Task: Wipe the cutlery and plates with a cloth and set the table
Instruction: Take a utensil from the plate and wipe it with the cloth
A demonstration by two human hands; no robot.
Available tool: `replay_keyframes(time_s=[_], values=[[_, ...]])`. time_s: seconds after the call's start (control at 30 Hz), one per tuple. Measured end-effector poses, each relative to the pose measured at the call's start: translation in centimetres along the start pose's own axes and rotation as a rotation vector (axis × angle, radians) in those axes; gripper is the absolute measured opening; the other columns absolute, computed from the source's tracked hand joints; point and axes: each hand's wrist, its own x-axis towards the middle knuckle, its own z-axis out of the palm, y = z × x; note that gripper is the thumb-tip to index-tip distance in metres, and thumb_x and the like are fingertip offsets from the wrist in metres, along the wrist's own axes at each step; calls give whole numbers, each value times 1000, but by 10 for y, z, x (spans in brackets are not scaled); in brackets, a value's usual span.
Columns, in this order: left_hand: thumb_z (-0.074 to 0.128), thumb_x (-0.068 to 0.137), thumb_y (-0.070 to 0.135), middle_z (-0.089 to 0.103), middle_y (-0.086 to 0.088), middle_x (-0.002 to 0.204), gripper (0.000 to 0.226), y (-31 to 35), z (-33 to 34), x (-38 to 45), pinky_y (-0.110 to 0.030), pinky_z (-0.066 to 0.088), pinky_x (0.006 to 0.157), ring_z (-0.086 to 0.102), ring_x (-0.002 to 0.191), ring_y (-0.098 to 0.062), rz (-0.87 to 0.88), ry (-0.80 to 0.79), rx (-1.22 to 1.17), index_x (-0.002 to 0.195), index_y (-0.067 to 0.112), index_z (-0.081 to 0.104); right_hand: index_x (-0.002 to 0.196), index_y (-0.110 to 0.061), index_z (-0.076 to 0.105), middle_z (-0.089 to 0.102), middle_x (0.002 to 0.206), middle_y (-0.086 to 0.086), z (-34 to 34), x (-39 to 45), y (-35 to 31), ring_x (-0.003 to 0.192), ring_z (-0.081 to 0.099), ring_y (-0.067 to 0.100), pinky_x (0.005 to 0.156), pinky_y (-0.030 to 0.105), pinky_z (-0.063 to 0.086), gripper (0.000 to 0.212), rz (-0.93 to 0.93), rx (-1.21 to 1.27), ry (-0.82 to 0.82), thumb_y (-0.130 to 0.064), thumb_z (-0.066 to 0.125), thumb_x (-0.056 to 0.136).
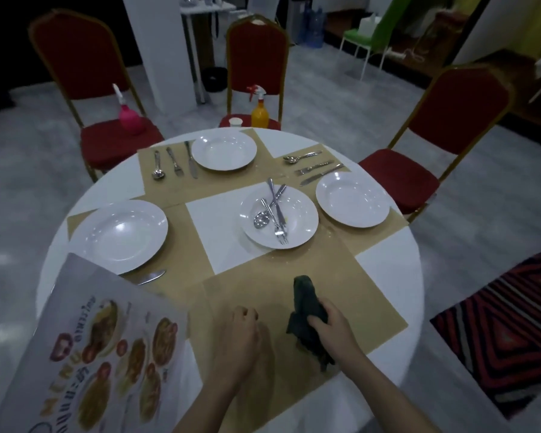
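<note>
- Grip: right hand [334, 326] clutches dark cloth [306, 310], resting on near placemat [372, 310]; left hand [241, 335] loosely curled, holding nothing.
- Centre plate [297, 232] lies ahead of the cloth, w/ spoon, fork & knife piled in it [272, 210], long axes roughly fore-aft; right hand nearer.
- Other 3 plates hold nothing.

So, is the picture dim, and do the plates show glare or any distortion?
Head view: dim overall; ceiling light glares on the left plate; wide-angle lens bends the table rim; the menu at the near edge looks soft.
</note>
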Motion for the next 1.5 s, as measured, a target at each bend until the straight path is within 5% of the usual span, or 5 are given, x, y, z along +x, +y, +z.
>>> replay_keyframes(time_s=[0.33, 0.63, 1.0, 1.27, 1.5], values=[[52, 90, 15, 49, -3, 119, 31, 42, 6, 72, -31, 42, 91, 46, 107, -21, -215, 119, -85, 121, 13, 53, 117, -27, 55, 66, 109, -7, -47, 112, -8, 95, 64, 9, 69, 18, 51, 27, -3, 106, -190, -9, 54, 97], [55, 89, 17, 49, 2, 112, 24, 71, 18, 118, -28, 43, 84, 45, 102, -15, -324, 216, -188, 113, 15, 56, 103, -26, 59, 67, 103, -1, -68, 167, -21, 93, 65, 10, 75, 23, 54, 22, -80, 66, -282, -6, 56, 95], [66, 55, -17, 61, -10, 113, 56, 50, -18, 224, -41, 53, 61, 59, 88, -33, -4, 65, 253, 104, 10, 63, 114, -31, 58, 68, 101, -15, -77, 202, -39, 89, 64, -4, 76, 21, 54, 20, -116, -29, -369, -23, 57, 96], [55, 79, -10, 54, -14, 128, 45, 49, -21, 283, -41, 48, 77, 53, 106, -34, 130, 10, 443, 119, 11, 61, 105, -28, 62, 71, 89, -9, -82, 212, -39, 81, 69, 9, 75, 38, 59, 13, -74, -13, -345, -21, 58, 95], [81, 50, -8, 61, -13, 92, 34, 36, -27, 291, -30, 38, 51, 57, 71, -28, 239, -67, 534, 72, 11, 64, 101, -28, 64, 71, 86, -10, -82, 212, -39, 80, 70, 9, 76, 40, 59, 12, -37, 35, -321, -18, 58, 96]])
